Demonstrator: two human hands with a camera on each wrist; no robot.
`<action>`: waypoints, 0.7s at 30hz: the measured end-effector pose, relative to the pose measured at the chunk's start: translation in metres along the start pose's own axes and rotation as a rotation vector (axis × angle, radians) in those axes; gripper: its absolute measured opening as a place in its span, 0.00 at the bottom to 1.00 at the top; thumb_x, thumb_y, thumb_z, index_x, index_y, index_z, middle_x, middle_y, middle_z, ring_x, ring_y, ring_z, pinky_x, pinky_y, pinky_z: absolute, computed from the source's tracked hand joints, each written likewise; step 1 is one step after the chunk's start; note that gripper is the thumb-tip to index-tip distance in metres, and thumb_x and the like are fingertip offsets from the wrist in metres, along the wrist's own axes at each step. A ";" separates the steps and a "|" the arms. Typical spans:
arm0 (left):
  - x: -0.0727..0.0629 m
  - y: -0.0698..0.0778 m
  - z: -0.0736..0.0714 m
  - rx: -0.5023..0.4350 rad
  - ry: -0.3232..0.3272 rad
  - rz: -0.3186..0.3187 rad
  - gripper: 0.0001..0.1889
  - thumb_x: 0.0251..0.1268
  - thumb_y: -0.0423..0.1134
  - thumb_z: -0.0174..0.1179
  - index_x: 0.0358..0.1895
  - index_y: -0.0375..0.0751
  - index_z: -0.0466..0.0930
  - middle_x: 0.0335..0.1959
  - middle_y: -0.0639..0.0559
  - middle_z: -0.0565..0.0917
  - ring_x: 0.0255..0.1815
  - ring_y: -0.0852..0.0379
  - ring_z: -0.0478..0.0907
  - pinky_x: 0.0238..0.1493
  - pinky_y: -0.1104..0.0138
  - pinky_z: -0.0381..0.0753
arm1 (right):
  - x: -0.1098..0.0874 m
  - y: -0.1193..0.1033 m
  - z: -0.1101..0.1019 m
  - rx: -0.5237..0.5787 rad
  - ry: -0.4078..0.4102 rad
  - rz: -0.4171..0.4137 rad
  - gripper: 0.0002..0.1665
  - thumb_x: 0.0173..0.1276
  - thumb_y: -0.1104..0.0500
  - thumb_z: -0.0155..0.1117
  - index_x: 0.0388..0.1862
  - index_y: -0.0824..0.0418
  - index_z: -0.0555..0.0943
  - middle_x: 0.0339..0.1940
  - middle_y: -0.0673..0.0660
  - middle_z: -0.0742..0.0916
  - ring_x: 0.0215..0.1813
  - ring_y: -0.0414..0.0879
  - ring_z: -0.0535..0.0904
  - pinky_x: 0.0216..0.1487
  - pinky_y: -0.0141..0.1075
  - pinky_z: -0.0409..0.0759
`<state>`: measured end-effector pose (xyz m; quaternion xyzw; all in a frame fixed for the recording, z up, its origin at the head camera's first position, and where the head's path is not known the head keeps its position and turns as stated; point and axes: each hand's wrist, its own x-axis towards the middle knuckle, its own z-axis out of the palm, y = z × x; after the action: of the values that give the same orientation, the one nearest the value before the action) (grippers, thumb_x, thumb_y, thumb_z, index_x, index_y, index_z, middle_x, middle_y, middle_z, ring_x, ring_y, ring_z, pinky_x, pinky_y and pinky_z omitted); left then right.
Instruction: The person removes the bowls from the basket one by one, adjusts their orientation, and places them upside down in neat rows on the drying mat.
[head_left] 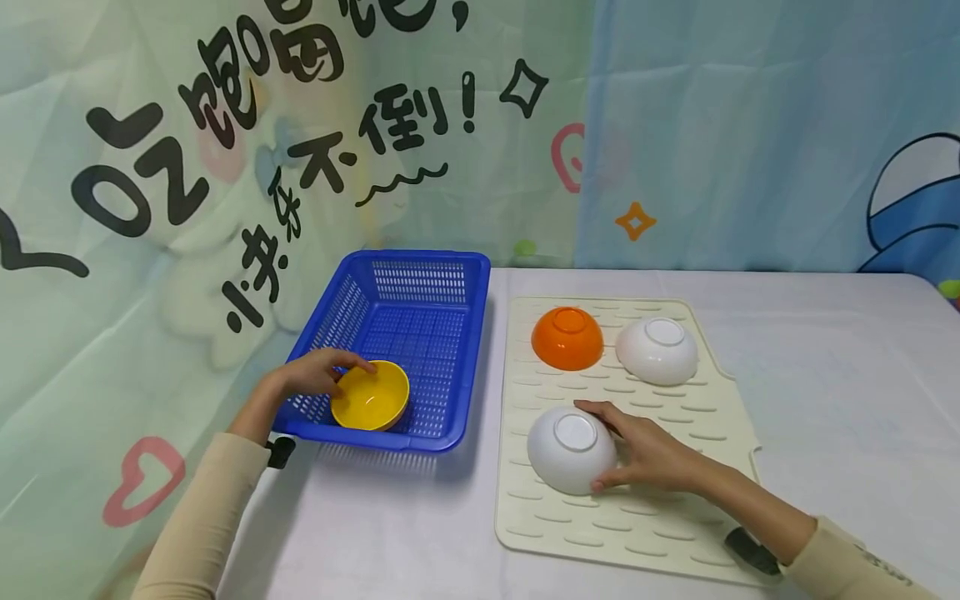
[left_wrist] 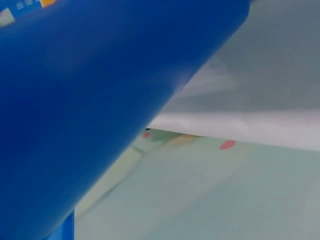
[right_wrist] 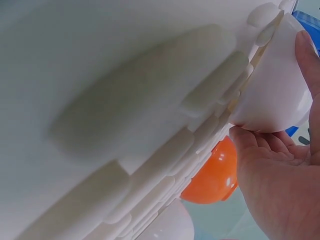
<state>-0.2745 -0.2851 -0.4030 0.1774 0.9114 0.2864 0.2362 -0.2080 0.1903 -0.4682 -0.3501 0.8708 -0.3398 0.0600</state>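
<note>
My left hand [head_left: 317, 372] reaches over the near left side of a blue plastic basket [head_left: 478, 350] and pinches the rim of a yellow bowl [head_left: 372, 400] inside it. The bowl's open side faces up. On a cream drying mat [head_left: 525, 521], a white bowl [head_left: 566, 458] lies upside down, foot ring upward. My right hand [head_left: 648, 450] grips that bowl from its right side, thumb at the near edge and fingers at the far edge. In the right wrist view, thumb and fingers span the white bowl [right_wrist: 275, 82]. The left wrist view shows mostly blue basket wall [left_wrist: 90, 100], hiding the left hand.
Upside down at the mat's far end are an orange bowl [head_left: 567, 346] and another white bowl [head_left: 658, 354]. A white cloth [head_left: 847, 400] covers the table. Behind and to the left hangs a printed curtain [head_left: 480, 183], close to the basket.
</note>
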 end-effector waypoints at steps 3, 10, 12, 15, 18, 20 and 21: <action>0.000 0.000 0.002 -0.029 -0.001 -0.001 0.26 0.50 0.17 0.57 0.55 0.41 0.77 0.61 0.39 0.70 0.60 0.38 0.65 0.57 0.50 0.70 | 0.000 0.000 0.000 -0.004 -0.002 0.000 0.58 0.41 0.40 0.75 0.67 0.61 0.61 0.61 0.58 0.75 0.58 0.52 0.73 0.55 0.49 0.72; 0.001 0.000 0.003 -0.035 -0.002 0.023 0.26 0.51 0.21 0.60 0.56 0.40 0.76 0.60 0.40 0.71 0.59 0.39 0.67 0.55 0.52 0.72 | 0.000 0.002 0.000 -0.001 -0.005 0.005 0.58 0.41 0.39 0.75 0.67 0.62 0.60 0.61 0.59 0.75 0.58 0.52 0.74 0.54 0.49 0.73; 0.001 0.000 0.003 -0.052 -0.002 0.017 0.26 0.52 0.22 0.61 0.57 0.40 0.76 0.61 0.40 0.71 0.59 0.39 0.67 0.55 0.54 0.73 | 0.000 0.002 0.000 0.000 -0.007 0.005 0.58 0.41 0.40 0.75 0.67 0.62 0.60 0.61 0.59 0.75 0.58 0.52 0.73 0.54 0.49 0.73; 0.001 0.000 0.003 -0.079 -0.004 0.016 0.25 0.53 0.23 0.62 0.57 0.39 0.75 0.61 0.39 0.70 0.60 0.38 0.66 0.53 0.56 0.75 | 0.000 0.001 0.000 -0.002 -0.009 0.005 0.58 0.41 0.40 0.75 0.67 0.62 0.60 0.61 0.59 0.74 0.58 0.53 0.73 0.55 0.50 0.72; 0.001 0.000 0.003 -0.091 0.000 0.012 0.25 0.53 0.24 0.62 0.58 0.38 0.75 0.61 0.39 0.70 0.62 0.38 0.65 0.52 0.57 0.75 | 0.000 0.000 0.000 -0.003 -0.006 0.007 0.59 0.41 0.40 0.75 0.67 0.62 0.60 0.61 0.59 0.74 0.58 0.53 0.73 0.55 0.50 0.72; 0.000 0.000 0.004 -0.102 0.006 0.003 0.25 0.53 0.25 0.62 0.58 0.38 0.75 0.62 0.39 0.70 0.62 0.38 0.64 0.51 0.57 0.76 | 0.000 0.000 0.000 -0.005 -0.003 0.008 0.59 0.40 0.40 0.76 0.67 0.62 0.60 0.61 0.59 0.75 0.58 0.54 0.73 0.54 0.51 0.72; 0.000 0.001 0.004 -0.105 0.011 0.002 0.25 0.54 0.25 0.62 0.58 0.38 0.75 0.62 0.38 0.70 0.62 0.38 0.64 0.51 0.57 0.76 | 0.000 0.000 0.000 -0.006 -0.001 0.009 0.59 0.40 0.41 0.76 0.67 0.62 0.60 0.61 0.59 0.75 0.58 0.54 0.73 0.54 0.51 0.72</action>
<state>-0.2721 -0.2827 -0.4054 0.1641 0.8962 0.3351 0.2401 -0.2081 0.1898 -0.4682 -0.3464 0.8734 -0.3367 0.0610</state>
